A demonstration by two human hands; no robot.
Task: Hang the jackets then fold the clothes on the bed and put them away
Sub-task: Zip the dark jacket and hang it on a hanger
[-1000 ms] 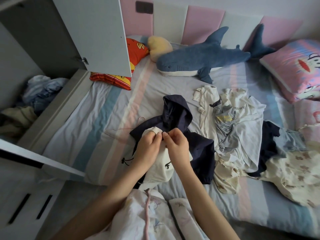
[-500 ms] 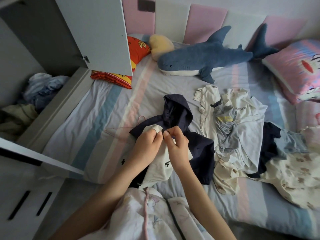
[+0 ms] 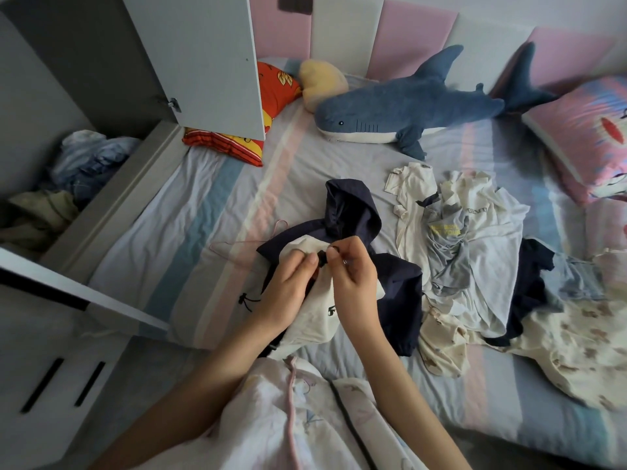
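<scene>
Head view: the pink wire hanger (image 3: 237,243) is noted lying flat on the bed (image 3: 210,198), just left of the navy hooded jacket (image 3: 349,212), with one end seemingly tucked under the near shoulder. The left grip (image 3: 288,293) is clenched on the jacket's cream front panel, beside a small dark fastener (image 3: 321,258). The fastener itself is pinched between thumb and fingertip of the right grip (image 3: 356,283). The jacket is spread on the bed directly ahead of both grips; its long axis runs away from the person, hood toward the headboard (image 3: 417,32), hem at the near edge. The hanger lies on the left side, so the left grip is judged the nearer for taking it up once the fastening is dealt with. Hanging is not yet done.

Surface and room: an open wardrobe (image 3: 84,62) is recorded at far left, its door (image 3: 203,56) swung over the bed, crumpled garments (image 3: 88,157) inside. The striped sheet is creased. An unfolded pile of clothes (image 3: 468,239) is found right of the jacket, touching it. A plush shark (image 3: 407,106) lies along the headboard, and a pink pillow (image 3: 583,130) at far right.
</scene>
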